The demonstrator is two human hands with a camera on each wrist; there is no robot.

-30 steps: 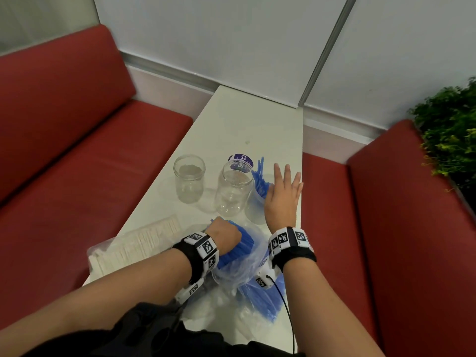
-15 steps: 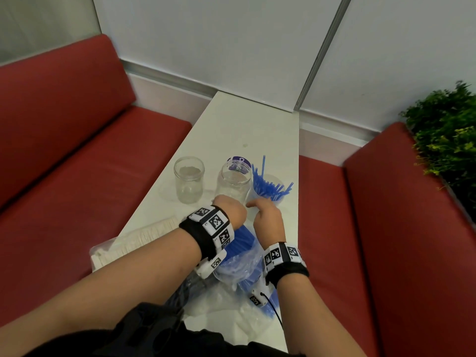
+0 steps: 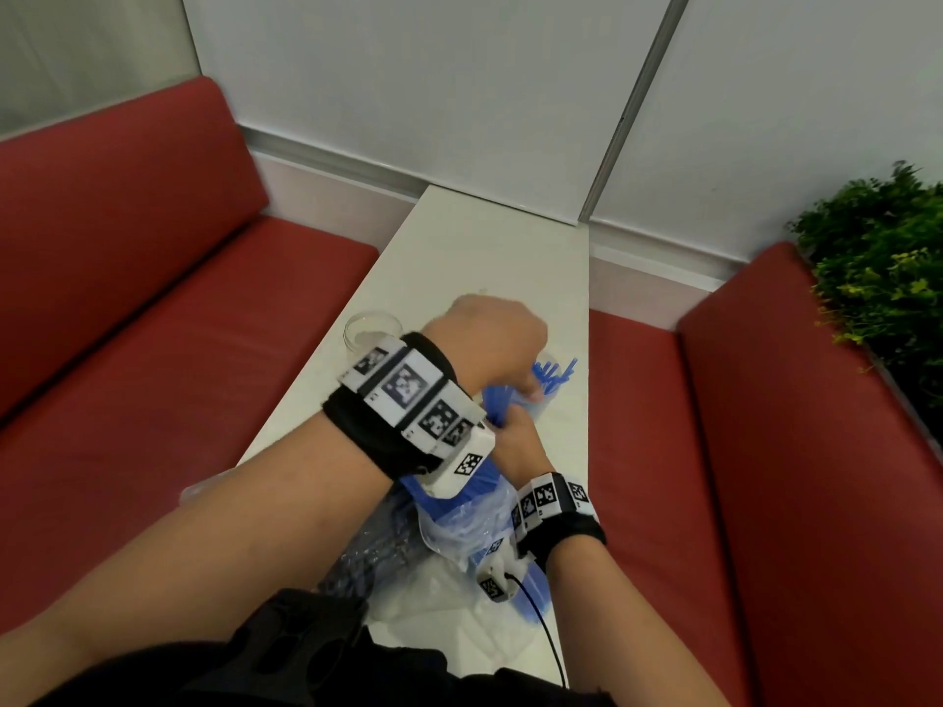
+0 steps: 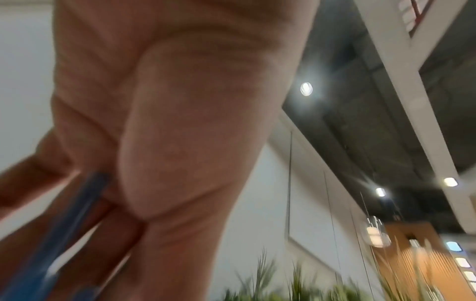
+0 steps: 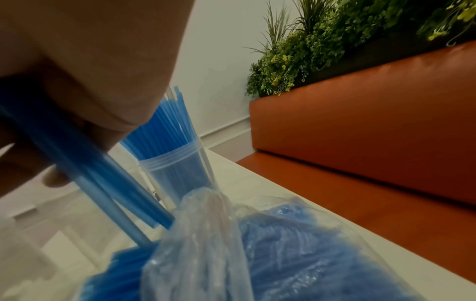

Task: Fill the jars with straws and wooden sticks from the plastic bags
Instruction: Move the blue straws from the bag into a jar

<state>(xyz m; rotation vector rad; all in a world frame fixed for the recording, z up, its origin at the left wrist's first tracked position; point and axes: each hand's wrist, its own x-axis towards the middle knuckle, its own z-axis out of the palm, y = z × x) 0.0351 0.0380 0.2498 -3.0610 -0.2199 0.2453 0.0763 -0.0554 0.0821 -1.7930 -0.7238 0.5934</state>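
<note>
Nearest the body, on the smooth white counter [image 3: 474, 257], lies a crinkled clear plastic bag [image 3: 459, 533] stuffed with thin blue plastic straws [image 5: 296, 244], its film creased and glossy. Just above it the right hand [image 3: 515, 446] has its fingers [image 5: 54, 179] curled round a small bundle of the same blue straws [image 5: 85, 169], whose lower ends reach the bag's mouth. The left hand [image 3: 490, 334], half a second ago low beside the right one by the bag, is now raised above it with its fingers folded on straws [image 4: 77, 213] over the jars; the wrist view is blurred. Beyond the hands stands one clear ribbed-neck cylindrical jar [image 5: 177, 169] packed with upright blue straws [image 3: 553, 372], as before. One empty clear round jar [image 3: 370, 326] shows at the left; the third jar, seen earlier, is hidden behind the left hand. Two red padded benches [image 3: 765, 451] flank the counter, with a leafy green plant [image 3: 888, 278] at the far right
</note>
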